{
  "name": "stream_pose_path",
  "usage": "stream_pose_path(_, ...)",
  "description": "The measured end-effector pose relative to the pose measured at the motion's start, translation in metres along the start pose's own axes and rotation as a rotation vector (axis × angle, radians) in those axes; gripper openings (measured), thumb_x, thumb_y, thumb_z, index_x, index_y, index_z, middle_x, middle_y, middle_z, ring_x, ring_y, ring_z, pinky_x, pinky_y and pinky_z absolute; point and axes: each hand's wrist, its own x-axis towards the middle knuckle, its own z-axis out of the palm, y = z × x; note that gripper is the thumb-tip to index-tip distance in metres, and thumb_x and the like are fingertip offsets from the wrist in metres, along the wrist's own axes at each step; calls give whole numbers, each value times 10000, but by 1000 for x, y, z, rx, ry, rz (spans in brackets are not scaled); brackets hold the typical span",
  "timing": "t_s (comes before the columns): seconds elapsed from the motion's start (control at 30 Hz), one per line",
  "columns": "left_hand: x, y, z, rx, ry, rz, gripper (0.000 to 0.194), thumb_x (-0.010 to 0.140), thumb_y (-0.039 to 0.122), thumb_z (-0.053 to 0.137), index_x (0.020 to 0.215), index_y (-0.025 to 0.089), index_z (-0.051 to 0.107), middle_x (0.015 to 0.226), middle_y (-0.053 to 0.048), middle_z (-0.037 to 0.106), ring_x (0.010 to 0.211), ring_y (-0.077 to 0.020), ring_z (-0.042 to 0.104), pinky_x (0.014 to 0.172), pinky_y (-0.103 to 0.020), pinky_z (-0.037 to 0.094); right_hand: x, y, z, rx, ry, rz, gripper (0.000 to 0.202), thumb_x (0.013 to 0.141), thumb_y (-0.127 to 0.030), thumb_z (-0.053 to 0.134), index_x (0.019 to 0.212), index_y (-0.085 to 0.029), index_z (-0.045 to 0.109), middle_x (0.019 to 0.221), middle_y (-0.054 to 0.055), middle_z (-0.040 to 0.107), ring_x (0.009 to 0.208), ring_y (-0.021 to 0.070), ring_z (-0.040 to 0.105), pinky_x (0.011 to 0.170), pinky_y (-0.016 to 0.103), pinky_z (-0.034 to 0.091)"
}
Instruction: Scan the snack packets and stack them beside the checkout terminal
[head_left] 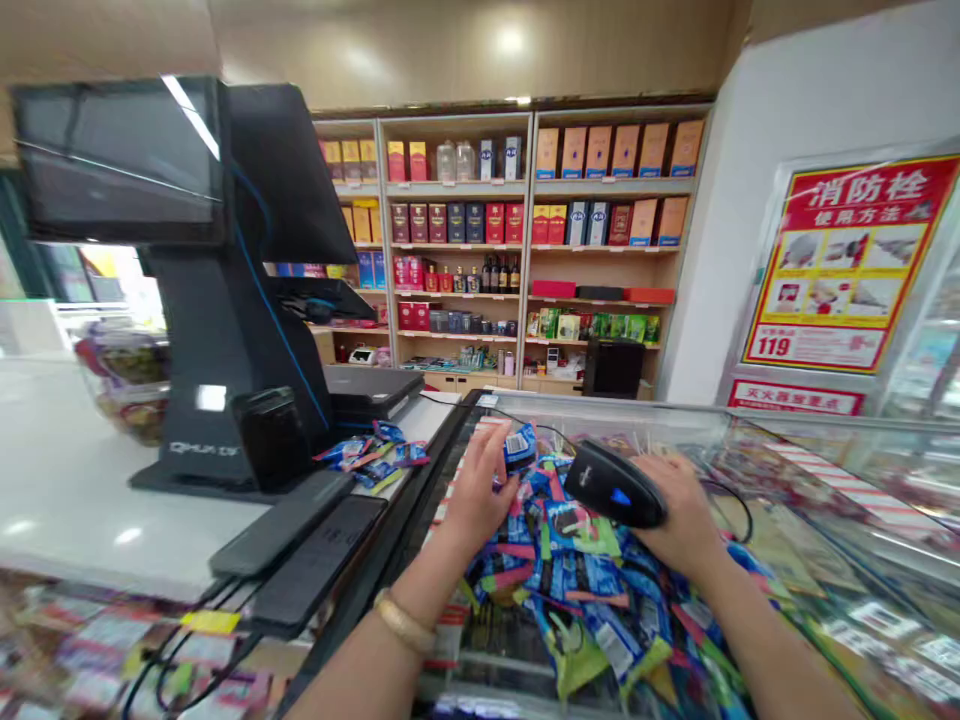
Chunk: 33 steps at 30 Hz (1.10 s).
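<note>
Between the fingers of my left hand [480,490] is a small blue packet [520,448], its white barcode label facing up. My right hand [679,500] is wrapped round a black barcode scanner [611,485], whose head points left toward that packet. Beneath both hands a heap of blue packets [581,575] with pink and green ends spreads over the glass counter top [480,650]. A smaller pile of similar packets [375,455] lies to the left, beside the black cash register [240,300].
Two dark flat devices [315,560] with cables lie on the white counter [67,480] at left. A thin scanner cable [739,495] loops at right. Shelves [457,240] of boxes and bottles stand behind. A red notice [847,260] hangs on the right wall.
</note>
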Motion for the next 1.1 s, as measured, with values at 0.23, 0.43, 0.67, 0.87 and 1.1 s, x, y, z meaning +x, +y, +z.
stream_pose_path(0.23, -3, 5, 3, -234, -29, -278, 627, 776, 170, 627, 1359, 250, 414, 1270, -111, 503, 1162, -226, 539, 852, -334, 549, -3, 0, -2, -3, 17, 52, 215, 748, -256, 507, 933, -208, 605, 847, 49, 668, 805, 223, 606, 763, 367, 359)
stream_pose_path(0.43, -4, 2, 2, -265, -229, -277, 444, 755, 278, 672, 1186, 198, 602, 1206, -117, 587, 1175, -258, 533, 1026, -440, 422, -3, 2, -1, -20, 25, 45, 232, 731, -243, 501, 927, -197, 617, 844, 51, 665, 781, 217, 599, 754, 357, 356)
stream_pose_path(0.67, 2, -12, -1, 13, -46, -436, 368, 880, 278, 449, 1215, 209, 587, 1187, -108, 567, 1150, -241, 533, 1005, -426, 412, -3, 1, 0, -7, 47, 12, 208, 724, -230, 503, 905, -200, 601, 792, 38, 652, 743, 204, 592, 743, 350, 344)
stream_pose_path(0.87, 33, -65, -34, 511, -336, -618, 496, 804, 306, 523, 1287, 189, 538, 1286, -158, 500, 1177, -302, 518, 999, -436, 400, -5, 5, 2, -10, 31, 35, 267, 703, -208, 500, 944, -200, 615, 857, 58, 674, 811, 223, 603, 760, 355, 345)
stream_pose_path(1.1, 36, -152, -111, 812, -589, -1033, 634, 821, 484, 428, 1362, 155, 465, 1391, -249, 423, 1244, -441, 447, 952, -557, 382, -5, 5, 3, -7, 12, 70, 251, 690, -218, 508, 912, -203, 625, 849, 51, 675, 795, 219, 606, 762, 355, 339)
